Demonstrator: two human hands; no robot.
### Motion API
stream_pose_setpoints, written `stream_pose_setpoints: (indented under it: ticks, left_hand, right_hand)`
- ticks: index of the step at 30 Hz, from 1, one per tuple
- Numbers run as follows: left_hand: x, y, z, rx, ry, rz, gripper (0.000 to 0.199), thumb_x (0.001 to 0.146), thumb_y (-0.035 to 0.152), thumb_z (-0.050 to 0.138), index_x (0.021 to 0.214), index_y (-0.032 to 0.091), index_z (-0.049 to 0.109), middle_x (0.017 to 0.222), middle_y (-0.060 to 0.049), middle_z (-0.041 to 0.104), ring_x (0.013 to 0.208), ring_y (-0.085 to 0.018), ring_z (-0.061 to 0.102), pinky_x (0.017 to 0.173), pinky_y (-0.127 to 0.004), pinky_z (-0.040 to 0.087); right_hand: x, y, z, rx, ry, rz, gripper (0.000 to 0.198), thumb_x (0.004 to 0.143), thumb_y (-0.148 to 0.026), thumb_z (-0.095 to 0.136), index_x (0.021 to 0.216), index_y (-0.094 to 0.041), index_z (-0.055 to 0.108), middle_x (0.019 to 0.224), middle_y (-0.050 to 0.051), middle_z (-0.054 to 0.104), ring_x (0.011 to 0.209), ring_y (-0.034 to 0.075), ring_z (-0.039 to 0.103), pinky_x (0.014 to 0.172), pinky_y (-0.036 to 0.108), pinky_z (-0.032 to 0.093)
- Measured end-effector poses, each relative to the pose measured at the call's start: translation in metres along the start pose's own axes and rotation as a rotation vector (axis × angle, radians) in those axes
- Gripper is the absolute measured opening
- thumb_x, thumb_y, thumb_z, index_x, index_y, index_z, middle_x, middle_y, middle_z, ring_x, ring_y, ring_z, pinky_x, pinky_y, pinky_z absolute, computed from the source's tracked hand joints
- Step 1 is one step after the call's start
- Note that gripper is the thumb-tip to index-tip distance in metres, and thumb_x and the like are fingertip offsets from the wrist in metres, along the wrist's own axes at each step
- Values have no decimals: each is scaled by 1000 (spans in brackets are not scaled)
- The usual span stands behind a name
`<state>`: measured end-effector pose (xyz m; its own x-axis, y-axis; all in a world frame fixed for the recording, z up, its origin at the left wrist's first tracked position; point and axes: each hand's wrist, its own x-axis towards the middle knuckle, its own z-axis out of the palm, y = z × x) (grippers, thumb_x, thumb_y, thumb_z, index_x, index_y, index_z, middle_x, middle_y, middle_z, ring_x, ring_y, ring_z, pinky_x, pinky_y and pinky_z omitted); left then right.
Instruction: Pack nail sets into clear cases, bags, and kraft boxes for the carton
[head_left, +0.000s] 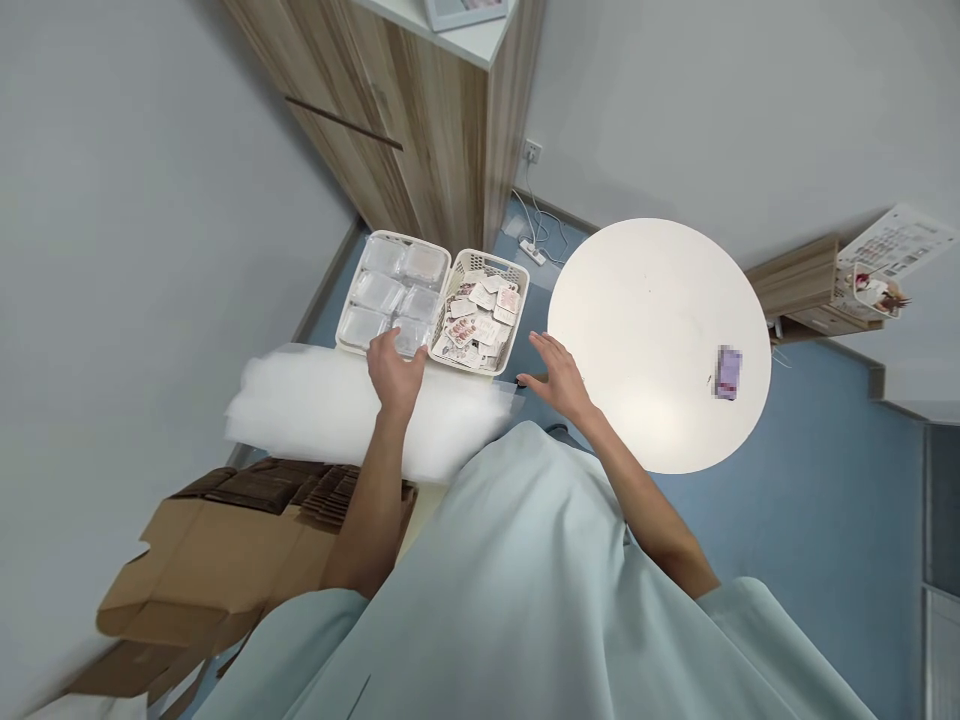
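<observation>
My left hand (396, 375) hovers at the near edge of a white basket (448, 262) holding several clear plastic boxes (376, 292). Its thumb and fingers are apart, and I see nothing in them. Whether the fingertips touch the nearest box (412, 336) I cannot tell. My right hand (559, 377) is spread in the air between a second basket (523, 300) and the round white table (645, 300), with nothing in it. Printed paper cards (480, 325) lie in a loose heap in that second basket. Below my left hand lies a thick roll of white wrapping sheet (315, 410).
Flattened brown cardboard boxes (217, 550) are stacked at the lower left. A wood-grain cabinet (442, 120) stands behind the baskets. A power strip (532, 251) with cables lies on the blue floor (825, 500). A blurred purple item (727, 373) rests on the table.
</observation>
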<state>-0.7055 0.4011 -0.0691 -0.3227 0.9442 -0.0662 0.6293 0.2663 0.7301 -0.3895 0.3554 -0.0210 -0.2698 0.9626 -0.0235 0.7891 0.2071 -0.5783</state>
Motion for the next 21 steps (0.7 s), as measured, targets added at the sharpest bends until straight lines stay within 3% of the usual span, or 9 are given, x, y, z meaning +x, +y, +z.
stream_pose_setpoints:
  ticks: [9,15,21]
  left_hand:
    - [16,-19,10,109,-51,31,72,79,28,82,143,9,57,144,-27,57,139,-47,49,119,-59,35]
    - [18,-16,11,169,-95,23,79,79,32,80,148,4,52,143,-31,57,139,-50,48,120,-62,33]
    - [17,-5,9,278,-51,23,92,77,33,79,155,-3,45,138,-33,62,131,-50,55,115,-61,38]
  right_hand:
    - [-2,-17,5,-14,7,-32,74,103,-46,65,168,-25,36,168,11,48,161,32,35,131,55,34]
    - [-11,-18,4,-10,6,2,74,102,-44,67,168,-26,38,167,10,49,160,33,38,130,56,35]
    - [-17,-18,2,21,8,12,75,102,-43,68,168,-27,38,166,11,50,160,33,38,129,57,37]
